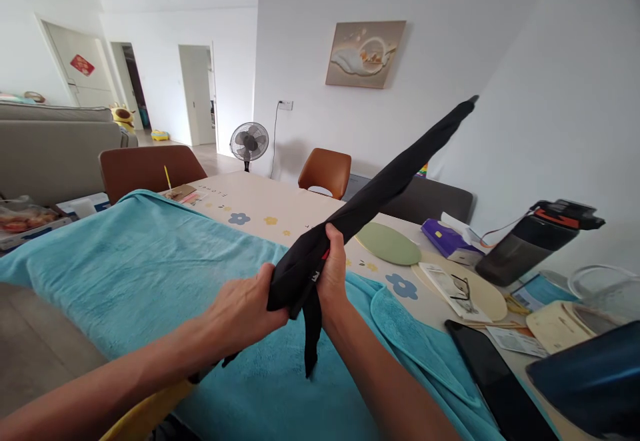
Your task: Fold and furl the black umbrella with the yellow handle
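A black folded umbrella (385, 191) slants up to the right, its grey tip at the upper end. My left hand (245, 304) is closed around its lower end, thumb on top. Just above it, my right hand (333, 268) wraps the fabric near a small red spot and some white lettering. A loose black flap hangs down between my two hands. Beneath them a turquoise towel (175, 261) covers the near part of the table (265, 188).
To the right are a black water bottle (530, 248), a purple tissue pack (450, 238), eyeglasses (465, 292) on paper, a tablet (495, 374), a dark blue container (590, 378) and a green placemat (390, 243). Brown chairs (325, 169) and a fan (249, 141) stand behind.
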A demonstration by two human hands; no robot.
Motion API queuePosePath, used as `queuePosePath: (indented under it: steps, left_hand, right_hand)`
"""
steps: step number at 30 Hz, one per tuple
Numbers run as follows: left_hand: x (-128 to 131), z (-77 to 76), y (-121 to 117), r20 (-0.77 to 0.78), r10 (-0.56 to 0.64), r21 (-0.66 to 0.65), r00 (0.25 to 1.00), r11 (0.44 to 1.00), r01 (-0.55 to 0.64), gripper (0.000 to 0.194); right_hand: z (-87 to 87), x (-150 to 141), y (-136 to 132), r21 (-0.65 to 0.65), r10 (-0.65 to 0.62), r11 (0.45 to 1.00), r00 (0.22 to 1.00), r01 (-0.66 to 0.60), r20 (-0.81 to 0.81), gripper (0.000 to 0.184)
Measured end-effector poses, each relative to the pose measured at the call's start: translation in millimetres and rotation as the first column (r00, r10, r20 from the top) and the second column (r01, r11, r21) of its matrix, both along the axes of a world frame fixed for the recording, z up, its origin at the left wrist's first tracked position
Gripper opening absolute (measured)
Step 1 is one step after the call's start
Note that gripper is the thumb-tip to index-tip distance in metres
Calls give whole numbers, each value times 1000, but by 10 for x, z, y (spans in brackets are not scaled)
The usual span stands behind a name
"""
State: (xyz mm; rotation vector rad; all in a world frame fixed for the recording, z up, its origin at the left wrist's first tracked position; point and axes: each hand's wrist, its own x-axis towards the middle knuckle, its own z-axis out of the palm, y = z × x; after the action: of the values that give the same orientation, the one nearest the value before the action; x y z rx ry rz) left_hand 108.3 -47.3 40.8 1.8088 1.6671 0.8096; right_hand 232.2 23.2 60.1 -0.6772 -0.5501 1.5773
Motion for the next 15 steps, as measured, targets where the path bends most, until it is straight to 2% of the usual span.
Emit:
queuePosePath:
  steps: [2, 4, 7, 9, 11, 12, 13, 14, 15]
  left_hand:
    - [-119, 131, 11, 53, -95, -90, 994, 991, 100, 52]
    - [-228, 293, 29, 155, -135, -136, 979, 978, 157, 66]
    - [-250, 498, 51, 355, -88, 6, 931, 996, 91, 63]
    - [-167, 551, 71, 430, -56, 112, 901, 994, 8, 57]
    - [-69, 508, 108, 489, -15, 95, 872, 995, -36, 59]
    - [-34, 453, 131, 530, -4, 24, 848, 1000, -10, 60]
    - [-12, 379, 155, 588, -6, -73, 809, 995, 61, 60]
    - [-5, 294, 177, 663, -17, -181, 749, 966, 182, 59]
    - [-9, 202, 194, 743, -27, -277, 669, 897, 345, 58]
  right_hand:
    - [-1, 7, 3, 4, -5, 1000, 1000, 5, -4, 26]
    - [-19, 3, 20, 8, -11, 1000, 1000, 11, 7, 26]
    - [-74, -23, 58, 7, -52, 999, 998, 52, 41, 26]
    - [-104, -42, 69, 17, -68, 998, 995, 67, 69, 27]
    - [-110, -51, 54, 35, -34, 999, 995, 31, 93, 27]
    - [-102, -51, 37, 39, -14, 999, 995, 10, 98, 26]
    - [-86, -48, 16, 40, 9, 999, 995, -13, 98, 25]
    - [-66, -42, -8, 42, 36, 998, 995, -41, 95, 25]
    - [-43, -35, -32, 46, 68, 996, 994, -73, 90, 25]
